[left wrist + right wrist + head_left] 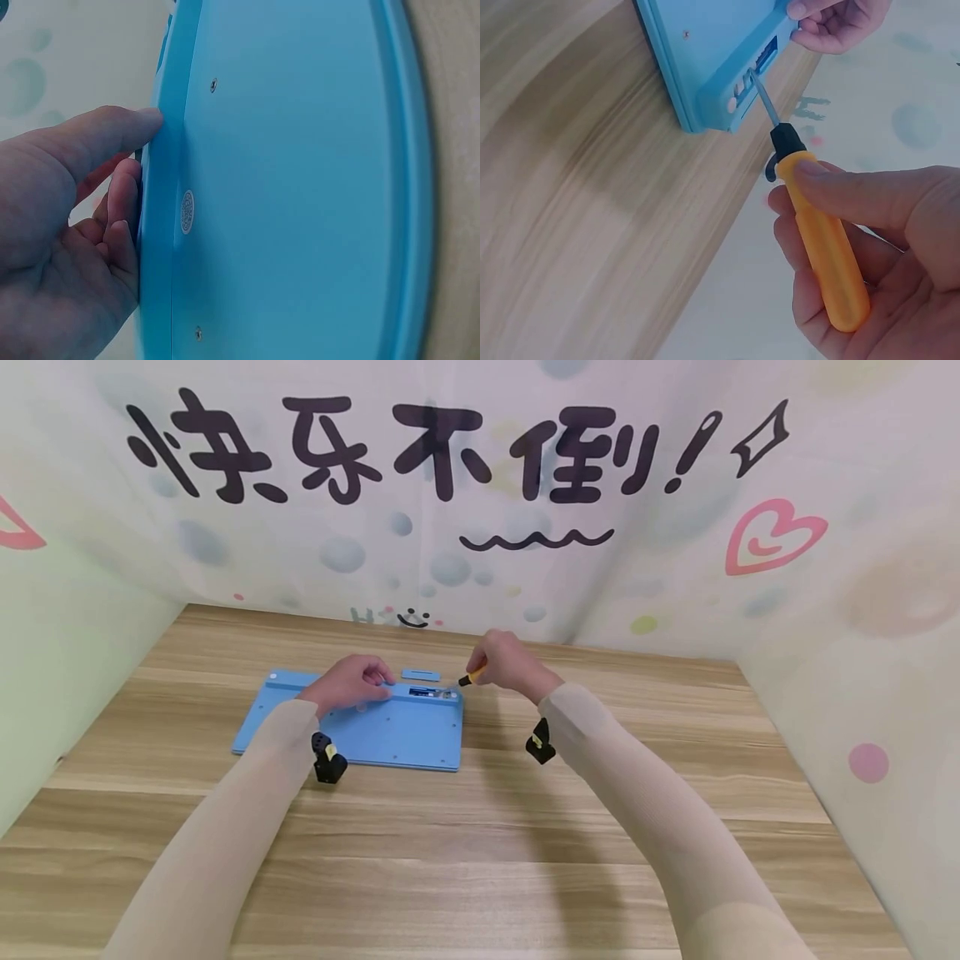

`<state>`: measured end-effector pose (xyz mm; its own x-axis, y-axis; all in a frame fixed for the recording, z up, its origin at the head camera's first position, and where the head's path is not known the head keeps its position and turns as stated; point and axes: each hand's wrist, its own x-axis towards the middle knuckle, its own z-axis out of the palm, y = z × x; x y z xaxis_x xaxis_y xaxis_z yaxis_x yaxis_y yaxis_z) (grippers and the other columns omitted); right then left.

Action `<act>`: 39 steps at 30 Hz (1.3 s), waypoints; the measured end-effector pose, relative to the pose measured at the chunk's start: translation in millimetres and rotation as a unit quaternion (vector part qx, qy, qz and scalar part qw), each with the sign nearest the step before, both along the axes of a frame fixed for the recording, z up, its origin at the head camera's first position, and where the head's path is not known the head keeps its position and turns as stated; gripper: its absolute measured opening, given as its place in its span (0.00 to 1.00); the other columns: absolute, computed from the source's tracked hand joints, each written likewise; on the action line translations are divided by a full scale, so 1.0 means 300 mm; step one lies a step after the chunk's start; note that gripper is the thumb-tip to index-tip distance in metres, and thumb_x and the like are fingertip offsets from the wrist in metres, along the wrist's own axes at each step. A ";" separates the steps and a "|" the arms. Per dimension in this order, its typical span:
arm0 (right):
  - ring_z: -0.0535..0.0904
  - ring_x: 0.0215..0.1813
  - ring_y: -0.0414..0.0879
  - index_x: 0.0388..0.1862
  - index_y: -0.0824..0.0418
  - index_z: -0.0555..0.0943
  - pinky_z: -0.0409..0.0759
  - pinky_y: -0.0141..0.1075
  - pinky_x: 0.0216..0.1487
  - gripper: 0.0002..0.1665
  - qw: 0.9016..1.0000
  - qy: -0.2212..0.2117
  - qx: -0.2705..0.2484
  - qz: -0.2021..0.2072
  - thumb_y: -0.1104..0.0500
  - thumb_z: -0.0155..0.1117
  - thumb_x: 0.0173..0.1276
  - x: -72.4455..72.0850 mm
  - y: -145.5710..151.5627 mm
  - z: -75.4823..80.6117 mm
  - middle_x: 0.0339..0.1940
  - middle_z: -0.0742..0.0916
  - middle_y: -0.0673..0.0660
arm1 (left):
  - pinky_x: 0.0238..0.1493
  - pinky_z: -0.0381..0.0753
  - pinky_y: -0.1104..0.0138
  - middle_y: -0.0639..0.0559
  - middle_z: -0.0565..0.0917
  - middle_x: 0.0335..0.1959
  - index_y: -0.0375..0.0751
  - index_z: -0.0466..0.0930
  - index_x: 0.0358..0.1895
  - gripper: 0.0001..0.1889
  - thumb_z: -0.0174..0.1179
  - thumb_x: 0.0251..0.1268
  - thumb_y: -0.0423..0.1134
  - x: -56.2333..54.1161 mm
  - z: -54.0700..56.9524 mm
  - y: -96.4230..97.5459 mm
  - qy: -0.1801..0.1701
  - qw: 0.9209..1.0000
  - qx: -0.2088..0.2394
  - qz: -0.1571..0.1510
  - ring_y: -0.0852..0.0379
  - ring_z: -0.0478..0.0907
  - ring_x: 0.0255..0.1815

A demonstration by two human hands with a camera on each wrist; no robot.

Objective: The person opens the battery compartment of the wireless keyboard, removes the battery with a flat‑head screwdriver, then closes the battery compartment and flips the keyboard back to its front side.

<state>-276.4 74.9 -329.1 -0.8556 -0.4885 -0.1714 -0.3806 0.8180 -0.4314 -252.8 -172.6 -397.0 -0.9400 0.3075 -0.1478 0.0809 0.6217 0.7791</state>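
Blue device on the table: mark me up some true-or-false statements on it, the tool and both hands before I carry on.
1. The right hand grips the orange-handled screwdriver. True.
2. The small blue cover lies on the table, beyond the far edge of the blue device. True.
3. The screwdriver points away from the device. False: it points into the open compartment.
4. The left hand holds the small cover. False: its thumb rests on the device's raised far edge.
5. A small round sticker is on the device. True.
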 end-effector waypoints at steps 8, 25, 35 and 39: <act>0.79 0.42 0.45 0.39 0.61 0.85 0.78 0.35 0.41 0.11 0.997 0.027 0.067 0.010 0.69 0.65 0.56 0.001 -0.031 0.034 0.39 0.85 0.53 | 0.43 0.68 0.61 0.43 0.73 0.38 0.31 0.76 0.45 0.10 0.58 0.61 0.32 0.002 0.007 0.003 -0.002 1.000 0.003 0.000 0.48 0.67 0.41; 0.49 0.15 0.41 0.08 0.53 0.59 0.51 0.32 0.16 0.19 0.985 0.031 0.167 0.019 0.71 0.45 0.53 -0.048 -0.127 0.083 0.10 0.58 0.48 | 0.44 0.69 0.60 0.43 0.73 0.39 0.33 0.76 0.45 0.10 0.58 0.61 0.32 -0.003 -0.004 0.001 0.002 1.000 0.000 0.000 0.48 0.67 0.42; 0.65 0.21 0.41 0.28 0.56 0.72 0.66 0.34 0.22 0.04 0.962 0.085 0.254 0.052 0.64 0.51 0.61 -0.030 -0.203 0.105 0.19 0.70 0.49 | 0.50 0.68 0.55 0.40 0.74 0.43 0.31 0.76 0.46 0.11 0.58 0.62 0.31 0.010 0.017 0.006 0.004 1.000 -0.007 0.000 0.46 0.67 0.45; 0.64 0.20 0.40 0.25 0.55 0.70 0.64 0.32 0.21 0.07 0.958 0.080 0.270 0.055 0.65 0.49 0.60 -0.028 -0.224 0.114 0.16 0.68 0.48 | 0.51 0.68 0.55 0.39 0.74 0.44 0.31 0.76 0.46 0.11 0.58 0.61 0.31 0.009 0.020 0.008 0.006 1.000 -0.010 -0.001 0.45 0.67 0.46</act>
<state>-284.8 7.8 -294.8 -0.8401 -0.4544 -0.2963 -0.5035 0.8564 0.1144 -250.0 -170.3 -391.1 -0.9411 0.3068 -0.1423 0.0919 0.6368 0.7655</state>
